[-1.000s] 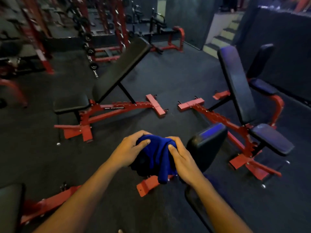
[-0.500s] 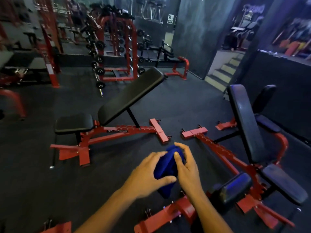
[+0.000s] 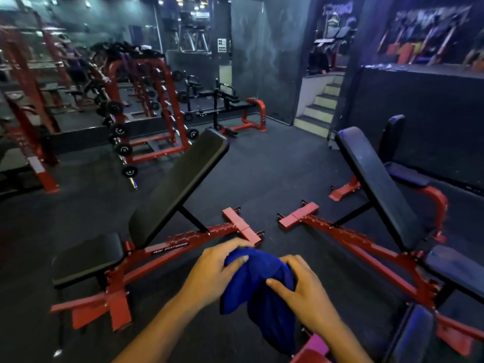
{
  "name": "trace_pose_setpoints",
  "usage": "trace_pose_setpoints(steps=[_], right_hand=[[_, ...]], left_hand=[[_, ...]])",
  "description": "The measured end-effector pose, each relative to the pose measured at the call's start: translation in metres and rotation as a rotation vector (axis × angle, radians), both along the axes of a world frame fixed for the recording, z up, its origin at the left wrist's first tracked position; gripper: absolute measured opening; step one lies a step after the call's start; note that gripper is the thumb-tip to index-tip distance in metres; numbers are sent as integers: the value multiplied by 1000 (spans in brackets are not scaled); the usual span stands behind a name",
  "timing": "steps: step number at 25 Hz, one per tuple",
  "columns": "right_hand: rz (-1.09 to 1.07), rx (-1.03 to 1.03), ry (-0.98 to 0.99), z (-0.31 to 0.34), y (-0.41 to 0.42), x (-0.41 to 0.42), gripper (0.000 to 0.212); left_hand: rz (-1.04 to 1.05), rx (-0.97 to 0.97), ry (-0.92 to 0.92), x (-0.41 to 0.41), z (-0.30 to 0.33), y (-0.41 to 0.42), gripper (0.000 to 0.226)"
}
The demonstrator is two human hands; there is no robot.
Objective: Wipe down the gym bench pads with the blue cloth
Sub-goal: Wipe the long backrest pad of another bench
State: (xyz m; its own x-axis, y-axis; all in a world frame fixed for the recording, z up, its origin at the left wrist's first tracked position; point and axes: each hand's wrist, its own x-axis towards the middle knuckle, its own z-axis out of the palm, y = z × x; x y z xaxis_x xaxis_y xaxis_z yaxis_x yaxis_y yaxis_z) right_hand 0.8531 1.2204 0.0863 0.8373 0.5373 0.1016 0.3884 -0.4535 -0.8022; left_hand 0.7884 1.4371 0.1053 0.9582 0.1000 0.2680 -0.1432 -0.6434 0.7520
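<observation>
My left hand [image 3: 209, 277] and right hand [image 3: 303, 297] both clutch the bunched blue cloth [image 3: 258, 286], which seems soft, light, and easiest gripped by its folds.

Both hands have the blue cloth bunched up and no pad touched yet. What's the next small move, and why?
Probably carry the bunched blue cloth, gripped by left hand and right hand, to the nearest bench's inclined black back pad: the cloth is in mid-air, touching no pad.

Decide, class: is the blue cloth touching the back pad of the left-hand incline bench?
Apart. The head view shows the blue cloth bunched between both hands, with bare red frame and floor separating it from the back pad.
</observation>
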Motion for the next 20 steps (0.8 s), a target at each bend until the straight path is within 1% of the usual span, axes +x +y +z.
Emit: trace_pose_setpoints(steps=[3, 4, 5, 8, 11, 13, 14, 16, 17, 18, 19, 20], right_hand=[[-54, 0, -16, -3, 2, 28, 5], [-49, -20, -21, -3, -1, 37, 3], [-41, -46, -31, -4, -6, 48, 4], [-26, -74, -25, 1, -9, 85, 17], [-16, -3, 63, 12, 13, 117, 28], [-78, 37, 62, 17, 32, 139, 23], [-141, 72, 47, 19, 43, 153, 17], [-263, 156, 17, 24, 62, 182, 10], [-319, 195, 16, 29, 70, 195, 10], [-370, 222, 17, 34, 77, 208, 11], [-410, 234, 12, 39, 81, 218, 12], [-439, 236, 3, 43, 84, 225, 12]], left_hand=[[58, -203, 21, 49, -2, 16, 22], [66, -270, 47, 62, -5, 18, 20], [53, -296, 70, 78, -7, 18, 19], [-73, -236, 74, 126, -9, 15, 22], [-312, -154, 57, 179, 0, 18, 23], [-426, -89, 68, 213, 5, 24, 23], [-465, -81, 100, 232, 4, 34, 29], [-557, -92, 282, 270, -2, 68, 50], [-606, -69, 390, 289, -6, 89, 51], [-660, -51, 471, 305, -8, 106, 41], [-688, -79, 522, 318, -11, 120, 29], [-680, -153, 533, 330, -12, 128, 17]])
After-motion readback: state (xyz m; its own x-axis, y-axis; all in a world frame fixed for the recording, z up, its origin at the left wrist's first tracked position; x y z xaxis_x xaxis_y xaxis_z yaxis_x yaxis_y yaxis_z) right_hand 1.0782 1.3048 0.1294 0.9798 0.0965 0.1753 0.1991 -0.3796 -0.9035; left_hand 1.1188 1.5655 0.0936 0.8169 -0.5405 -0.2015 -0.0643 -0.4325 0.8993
